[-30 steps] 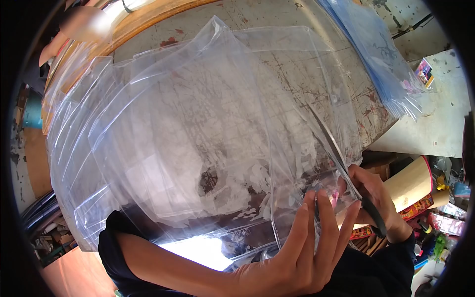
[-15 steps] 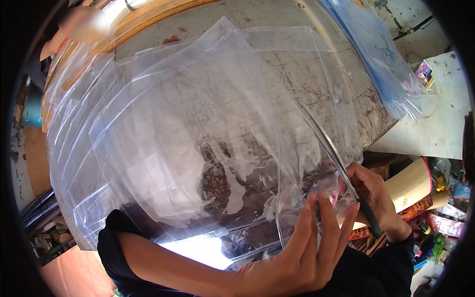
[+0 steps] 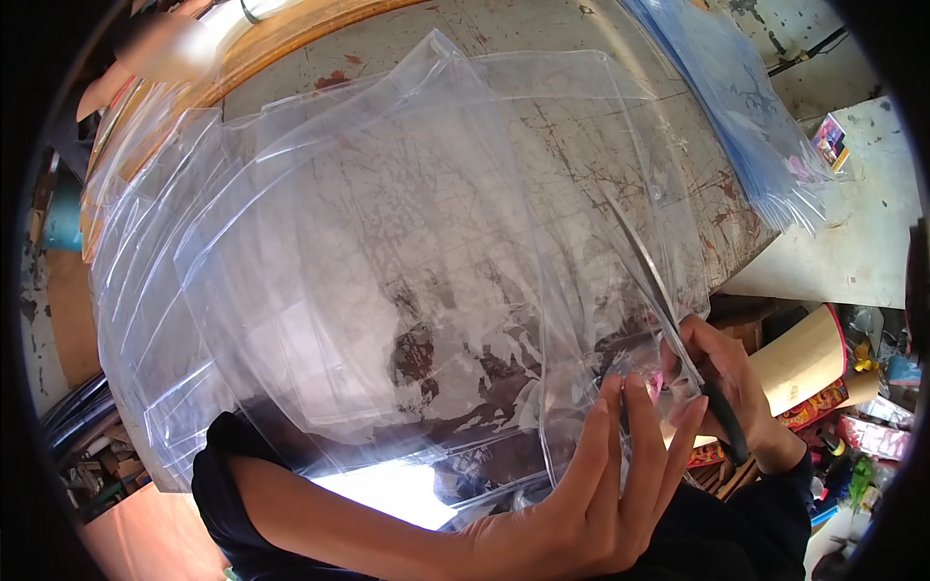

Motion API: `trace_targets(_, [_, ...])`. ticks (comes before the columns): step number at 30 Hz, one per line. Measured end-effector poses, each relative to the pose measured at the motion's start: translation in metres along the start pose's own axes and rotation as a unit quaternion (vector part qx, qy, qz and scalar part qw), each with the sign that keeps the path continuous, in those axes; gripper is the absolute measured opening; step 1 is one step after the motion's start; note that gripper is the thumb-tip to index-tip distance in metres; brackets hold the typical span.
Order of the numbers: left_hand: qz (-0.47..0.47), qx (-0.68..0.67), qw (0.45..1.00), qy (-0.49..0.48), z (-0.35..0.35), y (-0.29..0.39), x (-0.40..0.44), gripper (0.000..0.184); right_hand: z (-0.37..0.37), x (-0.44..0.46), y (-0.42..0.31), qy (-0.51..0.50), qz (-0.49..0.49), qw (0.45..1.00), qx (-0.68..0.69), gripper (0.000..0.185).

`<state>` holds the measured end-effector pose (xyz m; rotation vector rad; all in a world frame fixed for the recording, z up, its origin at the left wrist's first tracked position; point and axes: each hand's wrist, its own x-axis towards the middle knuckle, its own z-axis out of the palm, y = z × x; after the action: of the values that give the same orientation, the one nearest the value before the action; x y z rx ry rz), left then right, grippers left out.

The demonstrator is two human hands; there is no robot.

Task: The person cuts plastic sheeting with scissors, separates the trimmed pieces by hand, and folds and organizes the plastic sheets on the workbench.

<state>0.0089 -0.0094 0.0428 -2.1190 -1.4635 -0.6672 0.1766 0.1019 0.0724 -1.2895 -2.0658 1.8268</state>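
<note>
My right hand (image 3: 728,382) is closed around the black handle of a pair of scissors (image 3: 651,276), whose long metal blades point up and away over the clear plastic. Close beside it, my left hand (image 3: 605,484) reaches across from the left, its fingertips together on a bunched edge of a clear plastic sheet (image 3: 576,416). The thumb is hidden. Thin, see-through sheets (image 3: 368,194) overlap in a wide fan, with glare and creases on them. Where the blades meet the plastic is hard to make out.
Beneath the sheets is a worn, scratched table (image 3: 387,44). Bluish plastic sheets (image 3: 722,107) hang over its right edge. At right are a cream roll (image 3: 799,358) and assorted packets (image 3: 877,436). Another person's arm (image 3: 107,87) shows at upper left, near a wooden edge (image 3: 291,44).
The scissor blades have swung slightly to the right, with their tip farther right over the plastic. My left hand stays almost in place, and the sheets have barely shifted.
</note>
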Motion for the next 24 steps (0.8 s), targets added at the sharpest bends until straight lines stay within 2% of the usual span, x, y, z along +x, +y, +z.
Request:
trace_targets(2, [0.031, -0.004, 0.999, -0.038, -0.003, -0.003, 0.000, 0.037, 0.002, 0.000, -0.004, 0.006, 0.004, 1.000, 0.007, 0.043])
trace_targets(8, [0.015, 0.018, 1.000, -0.008, 0.003, 0.002, -0.004, 0.037, 0.002, 0.001, -0.002, 0.006, -0.012, 1.000, -0.002, 0.042])
trace_targets(15, [0.038, 0.003, 0.998, -0.046, -0.004, -0.003, 0.001, 0.037, 0.005, -0.001, -0.004, 0.028, 0.018, 0.998, -0.045, 0.039])
trace_targets(19, [0.029, -0.019, 0.999, -0.041, 0.000, -0.004, 0.000, 0.038, 0.003, -0.002, -0.002, 0.024, 0.031, 0.998, -0.045, 0.038])
trace_targets(20, [0.030, -0.021, 0.999, -0.038, 0.004, -0.004, -0.001, 0.038, 0.003, -0.001, -0.002, 0.025, 0.026, 0.999, -0.009, 0.038])
trace_targets(21, [0.035, 0.018, 0.999, 0.027, 0.016, -0.001, -0.006, 0.036, 0.002, -0.001, -0.002, 0.025, 0.020, 0.999, 0.026, 0.038])
trace_targets(23, [0.044, 0.061, 0.993, 0.095, 0.014, -0.013, 0.003, 0.034, -0.007, -0.003, -0.006, 0.041, 0.028, 0.998, 0.028, 0.040])
trace_targets(24, [0.097, -0.010, 0.995, -0.020, -0.008, -0.033, 0.019, 0.034, -0.012, -0.003, -0.008, 0.055, 0.042, 0.997, 0.031, 0.041])
